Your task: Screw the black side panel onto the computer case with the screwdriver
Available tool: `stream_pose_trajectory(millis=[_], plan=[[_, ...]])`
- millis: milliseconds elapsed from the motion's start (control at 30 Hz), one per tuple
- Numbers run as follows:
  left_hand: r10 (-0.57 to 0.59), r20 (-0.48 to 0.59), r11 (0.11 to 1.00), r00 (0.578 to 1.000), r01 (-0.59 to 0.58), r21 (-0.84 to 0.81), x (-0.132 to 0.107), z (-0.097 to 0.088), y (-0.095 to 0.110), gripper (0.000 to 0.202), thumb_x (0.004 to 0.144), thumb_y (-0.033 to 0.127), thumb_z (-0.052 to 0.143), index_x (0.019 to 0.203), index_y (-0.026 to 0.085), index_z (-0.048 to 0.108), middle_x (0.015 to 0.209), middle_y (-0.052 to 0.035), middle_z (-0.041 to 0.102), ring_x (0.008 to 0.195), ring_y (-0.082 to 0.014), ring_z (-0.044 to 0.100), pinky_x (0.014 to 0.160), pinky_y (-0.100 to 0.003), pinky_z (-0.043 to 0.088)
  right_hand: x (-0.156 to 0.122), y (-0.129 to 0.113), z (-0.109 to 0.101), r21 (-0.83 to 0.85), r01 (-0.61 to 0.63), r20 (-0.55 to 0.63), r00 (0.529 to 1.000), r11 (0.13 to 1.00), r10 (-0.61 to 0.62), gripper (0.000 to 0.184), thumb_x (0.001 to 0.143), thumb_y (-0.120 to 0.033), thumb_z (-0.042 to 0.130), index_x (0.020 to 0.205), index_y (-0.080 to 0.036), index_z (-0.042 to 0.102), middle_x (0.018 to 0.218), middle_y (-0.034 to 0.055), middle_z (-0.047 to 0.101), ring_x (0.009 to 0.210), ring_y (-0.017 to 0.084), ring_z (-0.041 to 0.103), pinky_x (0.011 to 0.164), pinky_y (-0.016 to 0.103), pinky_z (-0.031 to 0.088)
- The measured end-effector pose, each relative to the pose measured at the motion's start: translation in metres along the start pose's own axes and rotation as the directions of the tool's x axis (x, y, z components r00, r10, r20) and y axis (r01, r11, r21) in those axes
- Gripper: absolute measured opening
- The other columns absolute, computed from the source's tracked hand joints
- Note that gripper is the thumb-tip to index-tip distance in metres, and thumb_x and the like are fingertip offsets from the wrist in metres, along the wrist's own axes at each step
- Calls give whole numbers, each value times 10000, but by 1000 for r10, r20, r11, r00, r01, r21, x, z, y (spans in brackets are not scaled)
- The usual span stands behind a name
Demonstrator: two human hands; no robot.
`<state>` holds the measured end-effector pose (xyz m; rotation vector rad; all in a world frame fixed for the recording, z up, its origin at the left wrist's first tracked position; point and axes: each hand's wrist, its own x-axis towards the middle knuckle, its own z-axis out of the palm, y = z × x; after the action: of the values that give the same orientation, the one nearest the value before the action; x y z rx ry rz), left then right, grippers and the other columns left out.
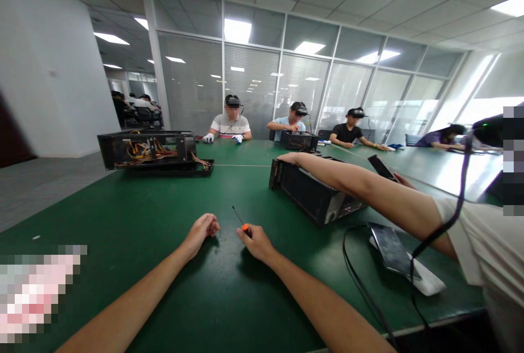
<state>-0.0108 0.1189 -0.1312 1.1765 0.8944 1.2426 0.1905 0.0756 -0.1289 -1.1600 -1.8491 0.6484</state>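
Observation:
My right hand (257, 243) is closed around the orange and black handle of a screwdriver (246, 228), whose thin dark shaft tilts up and to the left. Just left of it, my left hand (202, 234) hovers at or just above the green table (172, 293), its fingers curled in; whatever they may hold is hidden. A black computer case (313, 192) lies on its side beyond my right hand, with a co-worker's hand (290, 157) on its far left corner. Farther off on the left lies another case (151, 151), its side open on a bundle of coloured wires.
A phone (393, 249) rests on a white object at the right, near a black cable (360, 276). The co-worker's arm (368, 186) reaches across from the right. Several people sit along the far side, one beside another black case (297, 140).

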Motion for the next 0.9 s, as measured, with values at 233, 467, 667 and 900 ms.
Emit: stream_pose_trajectory(millis=[233, 467, 667, 900], plan=[[1, -15, 998, 1000, 0, 65, 2, 0, -2, 273, 695, 420, 561, 767, 169, 482, 577, 30, 565, 476, -102, 485, 476, -205, 355, -3, 1, 1, -101, 115, 135, 986, 988, -100, 320, 834, -379, 479, 602, -159, 487, 521, -55, 385, 510, 77, 348, 501, 200, 255], [139, 104, 965, 985, -159, 209, -5, 9, 5, 258, 776, 441, 458, 762, 183, 452, 549, 51, 474, 494, -114, 440, 495, -229, 359, -19, -42, -1, -61, 470, 321, 845, 881, -428, 325, 844, -377, 490, 598, -164, 480, 576, -32, 464, 540, 78, 425, 565, 198, 335], [330, 385, 685, 862, -499, 531, -37, 64, 49, 380, 920, 386, 232, 694, 185, 462, 628, 4, 494, 615, -135, 477, 643, -271, 400, -60, -99, -21, 91, 653, 461, 642, 752, -613, 250, 838, -352, 515, 663, -173, 512, 719, 16, 603, 654, 90, 547, 612, 182, 401], [439, 734, -3, 518, -816, 578, -43, 193, 91, 261, 888, 364, 370, 836, 152, 512, 930, -101, 563, 916, -215, 508, 828, -368, 401, -106, -117, -99, -74, 579, 319, 785, 812, -531, 242, 848, -297, 490, 638, -178, 490, 683, 31, 594, 581, 95, 520, 547, 207, 383]])
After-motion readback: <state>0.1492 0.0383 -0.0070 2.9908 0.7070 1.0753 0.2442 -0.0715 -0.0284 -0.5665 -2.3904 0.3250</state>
